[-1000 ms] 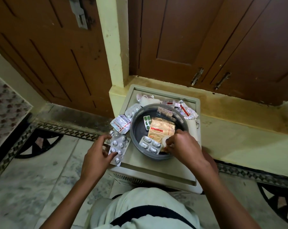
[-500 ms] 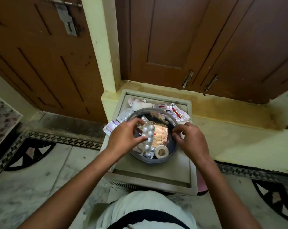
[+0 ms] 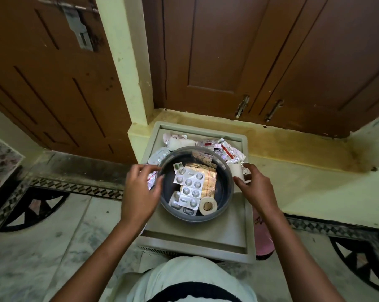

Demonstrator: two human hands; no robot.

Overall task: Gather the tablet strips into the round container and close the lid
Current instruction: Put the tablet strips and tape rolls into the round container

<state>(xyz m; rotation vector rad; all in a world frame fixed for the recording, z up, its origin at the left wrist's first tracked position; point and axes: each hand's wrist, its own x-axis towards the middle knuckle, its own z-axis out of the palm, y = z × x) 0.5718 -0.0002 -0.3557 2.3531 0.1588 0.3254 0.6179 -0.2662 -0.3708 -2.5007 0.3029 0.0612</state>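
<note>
Two brown wooden doors (image 3: 238, 51) at the back, a pale yellow pillar (image 3: 123, 62) between them; patterned stone floor (image 3: 42, 236) below. Against the yellow ledge (image 3: 293, 153), a grey square counter (image 3: 197, 238) with a raised rim. On its middle, a round grey container (image 3: 224, 192), uncovered; no telling where its lid is. Inside, a large silver tablet strip (image 3: 189, 186) lying flat over a gold foil strip (image 3: 209, 182), a small green-tablet strip (image 3: 178, 166) at the far left of the pile, more silver strips (image 3: 177, 201) at the near edge, and a roll of white tape (image 3: 207, 206) against the near wall. Behind the container, on the counter's far part, loose strips with red print (image 3: 223, 149) and silver ones (image 3: 160, 155) at the far left, touching the rim. Left hand (image 3: 140, 190) at the container's left edge, fingers curled loosely and half spread, hovering over a red-printed strip (image 3: 151, 178) just outside the wall; grip on it not clear. Right hand (image 3: 254, 188) at the right edge, thumb and fingers pinched around a white roll or packet (image 3: 236, 171) beside the rim. Pink bottle (image 3: 263, 236) on the floor, just right of the counter.
</note>
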